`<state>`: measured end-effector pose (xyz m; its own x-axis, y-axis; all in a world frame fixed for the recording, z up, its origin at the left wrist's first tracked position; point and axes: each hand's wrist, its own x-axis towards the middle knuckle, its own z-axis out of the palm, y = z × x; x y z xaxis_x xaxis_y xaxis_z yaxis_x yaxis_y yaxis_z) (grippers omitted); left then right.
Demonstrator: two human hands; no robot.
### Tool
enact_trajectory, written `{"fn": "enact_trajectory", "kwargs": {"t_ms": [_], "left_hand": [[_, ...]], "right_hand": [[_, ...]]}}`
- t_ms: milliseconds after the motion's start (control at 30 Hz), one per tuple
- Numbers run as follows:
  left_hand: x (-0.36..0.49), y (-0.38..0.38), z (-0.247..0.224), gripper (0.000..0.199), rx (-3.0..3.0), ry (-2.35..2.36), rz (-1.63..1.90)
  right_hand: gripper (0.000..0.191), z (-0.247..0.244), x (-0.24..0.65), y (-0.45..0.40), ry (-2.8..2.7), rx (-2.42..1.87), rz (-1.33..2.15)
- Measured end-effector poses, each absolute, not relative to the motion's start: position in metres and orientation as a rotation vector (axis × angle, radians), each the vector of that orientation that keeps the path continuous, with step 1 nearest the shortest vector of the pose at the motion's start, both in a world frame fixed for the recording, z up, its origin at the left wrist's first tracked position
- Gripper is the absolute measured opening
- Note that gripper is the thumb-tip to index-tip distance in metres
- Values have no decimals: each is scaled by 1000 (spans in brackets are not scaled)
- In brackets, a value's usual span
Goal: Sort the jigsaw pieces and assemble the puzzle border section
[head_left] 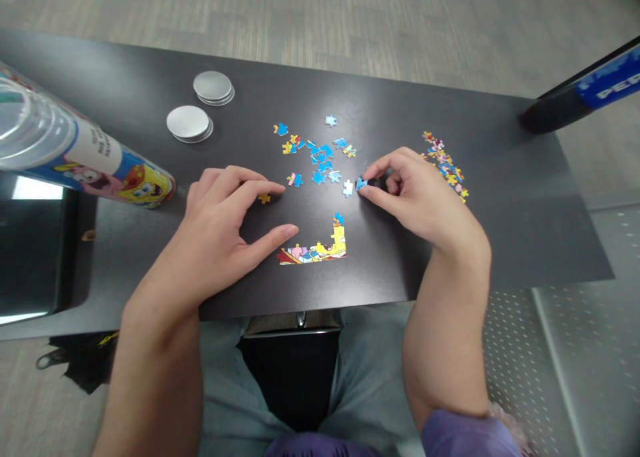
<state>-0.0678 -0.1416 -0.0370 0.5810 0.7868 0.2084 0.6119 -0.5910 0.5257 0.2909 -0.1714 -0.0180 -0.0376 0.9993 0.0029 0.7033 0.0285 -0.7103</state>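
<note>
Between the thumb and forefinger of my right hand [407, 190] is a blue jigsaw puzzle piece [361, 184], just right of a whitish piece [347, 188]. My left hand [230, 217] rests on the table with fingers apart, holding nothing. A yellow-orange piece [265, 198] lies under its forefinger. The joined L-shaped strip of puzzle [315, 251] sits near the front edge, its left end close to my left thumb. Loose, mostly blue pieces [320, 155] are spread beyond my hands. More mixed-colour pieces [450, 167] form a pile to the right, partly behind my right hand.
On the left stand a cartoon-printed canister [120, 163] and a dark tablet-like device [35, 243]. Two stacks of silvery discs [189, 122] lie farther back. A dark bottle with a blue label [560, 107] stands at the far right corner of the black table [540, 230].
</note>
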Motion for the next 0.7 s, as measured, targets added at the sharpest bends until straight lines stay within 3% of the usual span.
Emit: {"fn": "enact_trajectory", "kwargs": {"t_ms": [200,433,700], "left_hand": [[-68,-142,-36,41,2410,1129,610],[-69,-141,-37,40,2393,1145,619],[-68,-140,-40,33,2399,1147,616]], "right_hand": [[21,-9,281,-177,-1780,-1708,862],[50,-6,281,-181,-2138,-1544,537],[53,-21,295,-187,-2162,-1711,422]]}}
